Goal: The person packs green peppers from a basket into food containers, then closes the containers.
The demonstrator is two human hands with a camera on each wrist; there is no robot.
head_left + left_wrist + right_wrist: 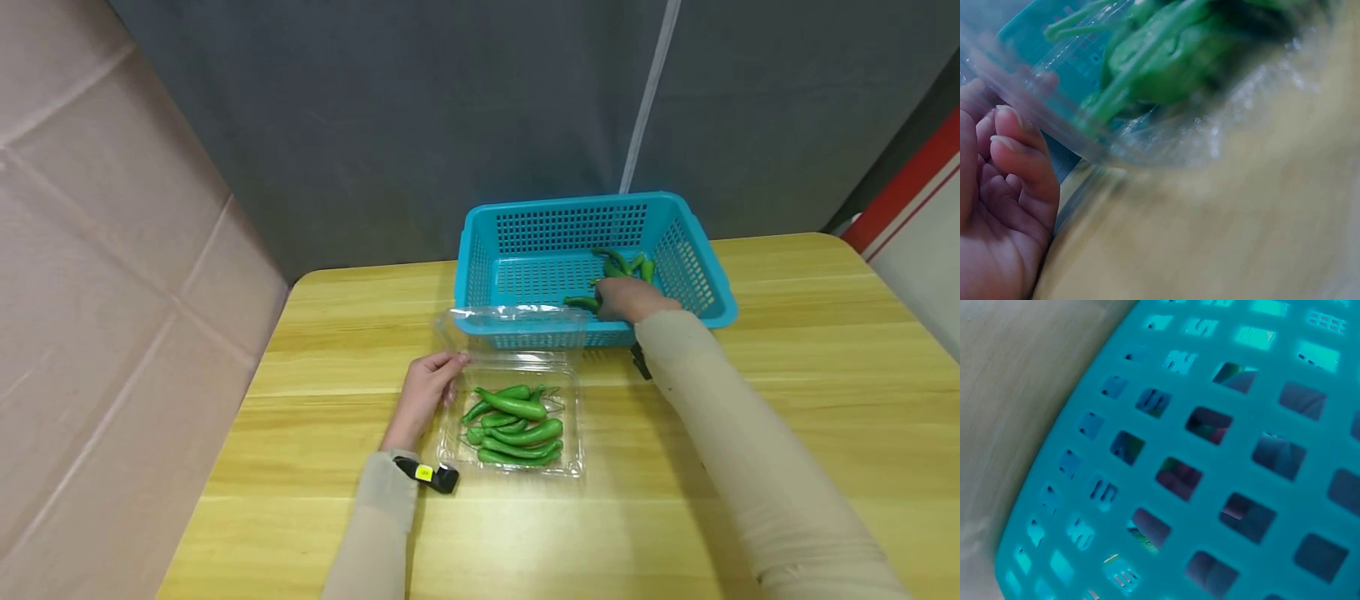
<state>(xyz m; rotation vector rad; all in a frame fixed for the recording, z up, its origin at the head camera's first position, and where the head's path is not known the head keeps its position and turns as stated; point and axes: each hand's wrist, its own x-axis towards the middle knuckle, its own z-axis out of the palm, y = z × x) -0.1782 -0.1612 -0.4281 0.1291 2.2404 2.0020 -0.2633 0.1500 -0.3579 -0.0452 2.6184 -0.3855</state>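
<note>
A clear plastic clamshell box (570,417) lies open on the table with several green chili peppers (517,406) in its base. My left hand (426,392) pinches the box's left edge near the hinge; its curled fingers (1029,165) show beside the plastic in the left wrist view. Inside the blue basket (555,204), my right hand (633,298) reaches down over the near wall and grips a green chili pepper (581,302), whose end sticks out left of the fingers. The basket wall (1166,434) mostly hides this hand in the right wrist view.
More green chili peppers (618,265) lie in the basket's right half. The raised clear lid (517,321) overlaps the basket's near wall in the head view. A dark grey partition (450,125) stands behind the wooden table (315,400), and a pale padded wall (112,292) at the left.
</note>
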